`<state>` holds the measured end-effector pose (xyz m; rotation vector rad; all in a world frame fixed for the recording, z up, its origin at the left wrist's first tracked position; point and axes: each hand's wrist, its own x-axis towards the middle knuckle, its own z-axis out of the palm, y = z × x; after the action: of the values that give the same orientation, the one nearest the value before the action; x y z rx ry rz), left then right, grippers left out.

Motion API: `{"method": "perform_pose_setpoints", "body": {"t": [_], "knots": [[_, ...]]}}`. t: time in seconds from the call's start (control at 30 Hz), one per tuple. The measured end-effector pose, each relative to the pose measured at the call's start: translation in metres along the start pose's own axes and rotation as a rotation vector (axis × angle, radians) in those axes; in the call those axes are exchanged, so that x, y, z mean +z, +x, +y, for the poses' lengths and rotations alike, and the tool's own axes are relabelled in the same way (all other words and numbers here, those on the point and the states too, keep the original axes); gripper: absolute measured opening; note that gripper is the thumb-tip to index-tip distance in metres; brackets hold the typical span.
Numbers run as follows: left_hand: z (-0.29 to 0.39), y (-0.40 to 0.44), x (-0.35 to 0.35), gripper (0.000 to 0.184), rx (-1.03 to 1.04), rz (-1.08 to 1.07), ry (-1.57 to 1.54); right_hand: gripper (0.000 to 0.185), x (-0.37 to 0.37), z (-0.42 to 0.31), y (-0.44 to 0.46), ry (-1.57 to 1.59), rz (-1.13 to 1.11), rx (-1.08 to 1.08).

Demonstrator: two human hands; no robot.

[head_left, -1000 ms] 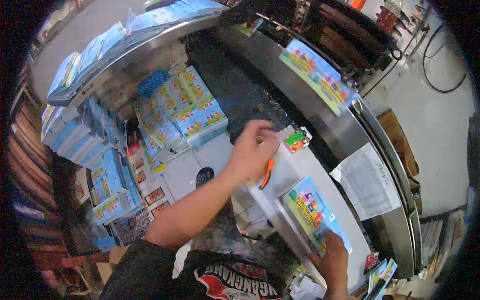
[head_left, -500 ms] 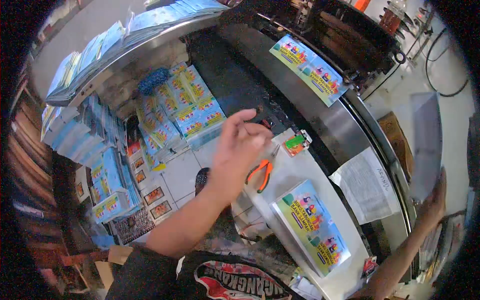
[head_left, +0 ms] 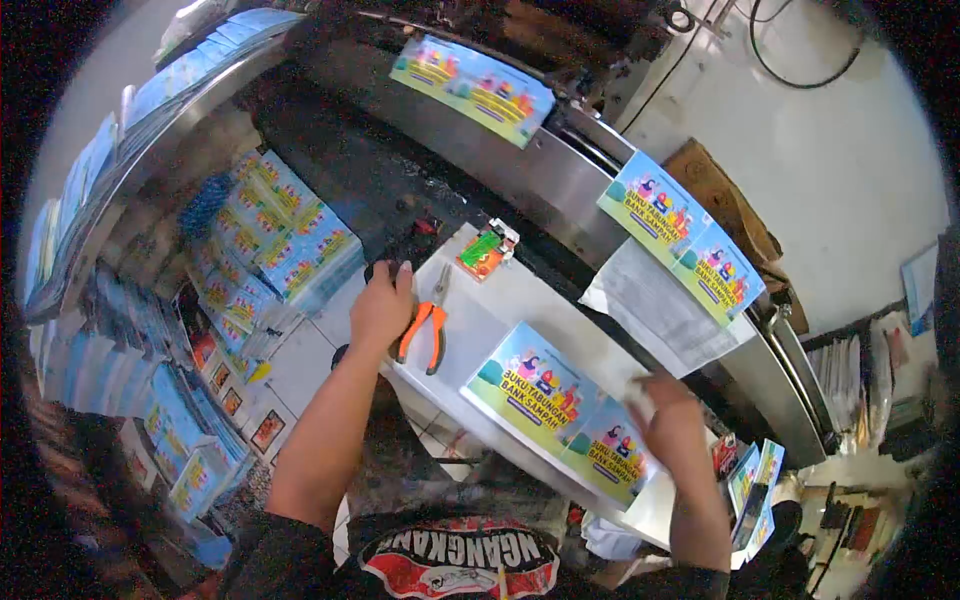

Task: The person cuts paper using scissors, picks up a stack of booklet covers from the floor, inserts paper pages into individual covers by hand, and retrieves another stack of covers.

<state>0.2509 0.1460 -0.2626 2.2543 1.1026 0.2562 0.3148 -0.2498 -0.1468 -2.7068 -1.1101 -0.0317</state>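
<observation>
My left hand (head_left: 383,312) is at the near-left edge of the white table, its fingers apart and empty, just left of orange-handled pliers (head_left: 425,335). My right hand (head_left: 668,415) is slightly blurred over the right part of a stack of printed booklet covers (head_left: 545,400); its thumb and fingers look apart, with nothing visible between them. A printed sheet (head_left: 680,235) lies on the metal conveyor side, partly over a grey paper (head_left: 655,300). Another printed sheet (head_left: 470,88) is farther left along the metal.
A small orange and green box (head_left: 485,250) sits at the table's far-left end. Stacked covers (head_left: 290,230) stand at the left, with more bundles (head_left: 200,60) along the upper-left ledge. A dark machine (head_left: 560,40) is behind; more printed items (head_left: 755,490) lie at lower right.
The view has shifted. The sheet my right hand held up at the far right now lies on the metal side, and that hand has come back to the stack. My left hand has lowered beside the pliers.
</observation>
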Motion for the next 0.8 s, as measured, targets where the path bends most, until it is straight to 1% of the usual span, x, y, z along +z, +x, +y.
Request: {"method": "perform_pose_setpoints", "body": {"t": [0.03, 0.07, 0.1, 0.2, 0.3, 0.37, 0.4, 0.47, 0.5, 0.57, 0.63, 0.67, 0.7, 0.77, 0.8], "knots": [[-0.002, 0.001, 0.001, 0.059, -0.012, -0.015, 0.035, 0.042, -0.007, -0.030, -0.015, 0.029, -0.212, 0.120], [-0.001, 0.003, 0.001, 0.059, -0.016, -0.018, 0.041, 0.055, -0.010, -0.051, -0.026, -0.021, -0.362, 0.163], [0.000, 0.004, 0.000, 0.059, -0.013, -0.053, 0.079, 0.060, 0.000, -0.057, -0.039, 0.006, -0.289, 0.060], [0.006, 0.002, -0.005, 0.058, -0.007, -0.100, 0.123, 0.060, 0.010, -0.068, -0.047, -0.068, -0.284, 0.063], [0.008, 0.001, -0.004, 0.056, -0.024, -0.115, 0.122, 0.059, 0.012, -0.060, -0.052, -0.073, -0.238, -0.011], [0.005, 0.001, -0.004, 0.055, -0.054, -0.102, 0.116, 0.052, 0.007, -0.056, -0.049, 0.099, -0.243, -0.029], [0.005, 0.001, -0.003, 0.054, -0.035, -0.101, 0.113, 0.052, 0.001, -0.061, -0.044, 0.102, -0.245, -0.056], [0.004, 0.002, -0.003, 0.054, -0.028, -0.090, 0.110, 0.039, -0.014, -0.071, -0.036, 0.077, -0.387, 0.079], [0.004, 0.002, -0.003, 0.054, -0.026, -0.109, 0.111, 0.039, -0.015, -0.067, -0.037, 0.077, -0.386, 0.063], [0.004, 0.002, -0.004, 0.054, -0.034, -0.122, 0.110, 0.027, -0.023, -0.037, -0.041, 0.101, -0.293, 0.181], [0.008, 0.002, -0.007, 0.055, -0.027, -0.143, 0.122, 0.025, -0.053, -0.010, -0.019, -0.015, -0.100, 0.240], [0.012, 0.000, -0.011, 0.056, -0.038, -0.149, 0.137, 0.031, -0.062, 0.013, -0.010, -0.155, 0.106, 0.168], [0.014, -0.001, -0.013, 0.056, -0.038, -0.147, 0.137, 0.036, -0.091, 0.009, 0.016, -0.160, -0.011, 0.480], [0.014, -0.002, -0.016, 0.055, -0.010, -0.145, 0.129, 0.038, -0.114, 0.041, 0.039, -0.049, 0.475, 0.337], [0.015, -0.003, -0.017, 0.055, -0.014, -0.143, 0.130, 0.042, -0.127, 0.050, 0.056, -0.215, 0.579, 0.240]]}}
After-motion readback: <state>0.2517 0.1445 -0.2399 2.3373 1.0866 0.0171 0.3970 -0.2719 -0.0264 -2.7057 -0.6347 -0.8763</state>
